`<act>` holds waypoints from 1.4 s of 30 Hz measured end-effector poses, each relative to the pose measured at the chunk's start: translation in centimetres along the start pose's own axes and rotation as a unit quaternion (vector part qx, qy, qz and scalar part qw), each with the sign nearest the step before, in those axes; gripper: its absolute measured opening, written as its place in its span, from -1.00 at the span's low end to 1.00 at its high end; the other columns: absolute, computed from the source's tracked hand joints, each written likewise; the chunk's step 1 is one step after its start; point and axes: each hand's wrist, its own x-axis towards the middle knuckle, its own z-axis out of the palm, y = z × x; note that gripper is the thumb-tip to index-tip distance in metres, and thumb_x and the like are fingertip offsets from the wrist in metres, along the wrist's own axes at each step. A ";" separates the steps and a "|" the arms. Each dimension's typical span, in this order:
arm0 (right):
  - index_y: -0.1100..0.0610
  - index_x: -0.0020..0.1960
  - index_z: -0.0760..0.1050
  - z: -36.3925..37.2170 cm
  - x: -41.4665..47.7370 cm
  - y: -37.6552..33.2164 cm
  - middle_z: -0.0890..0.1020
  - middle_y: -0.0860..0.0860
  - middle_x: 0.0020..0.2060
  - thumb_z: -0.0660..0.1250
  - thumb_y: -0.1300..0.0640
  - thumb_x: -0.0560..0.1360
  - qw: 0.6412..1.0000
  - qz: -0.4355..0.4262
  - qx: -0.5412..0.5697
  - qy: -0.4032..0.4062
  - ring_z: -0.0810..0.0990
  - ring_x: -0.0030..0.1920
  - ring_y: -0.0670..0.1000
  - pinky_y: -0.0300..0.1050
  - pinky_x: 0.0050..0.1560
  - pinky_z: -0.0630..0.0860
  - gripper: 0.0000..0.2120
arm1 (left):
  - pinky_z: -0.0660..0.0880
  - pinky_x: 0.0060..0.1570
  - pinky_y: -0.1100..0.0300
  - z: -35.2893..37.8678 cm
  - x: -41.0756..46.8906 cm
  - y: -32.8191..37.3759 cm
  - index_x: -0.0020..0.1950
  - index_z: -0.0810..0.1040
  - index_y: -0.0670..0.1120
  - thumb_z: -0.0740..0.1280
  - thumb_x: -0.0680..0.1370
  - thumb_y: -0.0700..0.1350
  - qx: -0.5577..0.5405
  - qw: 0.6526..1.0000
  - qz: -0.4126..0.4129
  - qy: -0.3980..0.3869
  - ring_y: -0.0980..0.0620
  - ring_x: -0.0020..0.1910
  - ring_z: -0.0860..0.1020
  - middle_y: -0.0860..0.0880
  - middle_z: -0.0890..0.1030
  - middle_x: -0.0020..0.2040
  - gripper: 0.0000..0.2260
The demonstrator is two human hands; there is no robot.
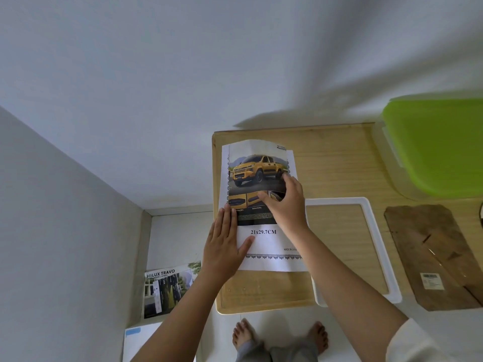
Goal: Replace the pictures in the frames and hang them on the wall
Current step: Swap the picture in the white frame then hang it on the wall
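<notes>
Wooden table [339, 165]: left hand [224, 244] is pressing flat on the size sheet [269, 246], steadying it, while right hand [287, 202] is pinching the truck picture [251, 173] by its edge, apparently aligning it; empty frame [337, 201] is lying alongside.

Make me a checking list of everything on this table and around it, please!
Surface: light wooden tabletop, set against the wall.
Job's things: printed picture of a yellow truck lies on a white paper sheet marked 21x29.7CM; empty white rectangular frame lies flat to the right; brown backing board lies beyond it.
Clutter: clear plastic box with a green lid.
Hands: left hand lies flat on the sheet's left edge; right hand pinches the picture's right edge.
Cables: nothing seen for sure; a dark bit at the right edge is cut off.
Surroundings: plain white wall; HILUX TRAVO brochure on the pale floor; bare feet.
</notes>
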 end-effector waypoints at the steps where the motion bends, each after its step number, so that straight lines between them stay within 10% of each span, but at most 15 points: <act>1: 0.17 0.39 0.28 -0.5 0.1 0.1 0.41 0.08 0.29 0.43 0.03 0.41 1.000 0.012 0.015 0.002 0.39 0.30 0.04 -0.21 0.17 0.42 -0.36 | -0.36 0.39 0.21 0.0 0.0 0.0 0.44 -0.42 -0.04 -0.48 0.32 0.42 0.002 1.000 0.000 0.000 0.08 0.44 -0.41 0.03 -0.44 0.44 -0.19; 4: 0.19 0.28 0.41 -2.2 0.2 0.2 0.55 0.05 0.12 0.40 0.18 0.43 0.997 0.045 0.061 0.000 0.52 0.04 -0.06 -0.40 -0.12 0.45 -0.56 | -0.33 0.41 0.19 0.0 0.1 0.0 0.44 -0.40 -0.04 -0.47 0.32 0.44 -0.001 1.000 -0.004 0.002 0.07 0.46 -0.38 0.03 -0.41 0.46 -0.17; 12: 0.25 0.32 0.42 -3.9 0.3 1.0 0.59 0.15 0.15 0.37 0.36 0.41 0.984 0.086 0.154 0.015 0.58 0.04 -0.02 -0.29 -0.01 0.50 -0.51 | -0.22 0.43 0.18 -1.6 0.4 0.5 0.53 -0.21 -0.05 0.05 0.54 0.29 -0.031 0.999 -0.017 -0.009 0.06 0.50 -0.26 0.01 -0.24 0.54 -0.26; 23: 0.18 0.34 0.40 -5.9 -1.4 -1.0 0.53 0.11 0.20 0.30 0.40 0.46 0.978 -0.003 0.208 0.027 0.58 0.06 -0.12 -0.30 0.05 0.56 -0.53 | 0.05 0.43 -0.10 -7.4 1.6 3.0 0.53 0.03 0.00 0.08 0.53 0.24 -0.224 0.973 -0.055 -0.011 -0.08 0.52 -0.10 -0.04 -0.11 0.55 -0.36; 32: -0.02 0.28 0.46 -9.2 -4.3 -4.4 0.61 0.00 0.13 0.31 0.30 0.50 0.963 -0.125 0.215 -0.100 0.67 -0.05 0.00 0.03 -0.01 0.61 -0.59 | 0.50 0.15 -0.01 -13.6 3.9 11.1 0.52 -0.01 0.12 0.11 0.60 0.13 -0.559 0.828 -0.018 0.036 0.00 0.23 0.47 -0.03 0.42 0.33 -0.47; 35: -0.18 0.23 0.44 -10.2 -4.6 -4.7 0.62 0.02 0.12 0.32 0.23 0.51 0.959 -0.138 0.208 -0.135 0.65 -0.01 0.03 -0.03 0.08 0.58 -0.59 | 0.57 -0.28 0.22 -13.7 3.5 11.6 0.50 0.03 0.18 0.11 0.62 0.05 -0.613 0.789 -0.028 0.020 0.11 0.00 0.53 0.11 0.50 0.02 -0.54; 42: -0.14 0.30 0.39 -11.4 -5.4 -4.1 0.51 -0.17 0.21 0.23 0.14 0.56 0.948 -0.139 0.210 -0.193 0.50 0.19 -0.25 -0.33 0.14 0.47 -0.65 | 0.57 -0.18 0.09 -13.4 2.9 12.7 0.46 0.17 0.19 0.14 0.63 -0.05 -0.700 0.713 -0.033 0.010 -0.07 0.16 0.55 0.03 0.57 0.11 -0.59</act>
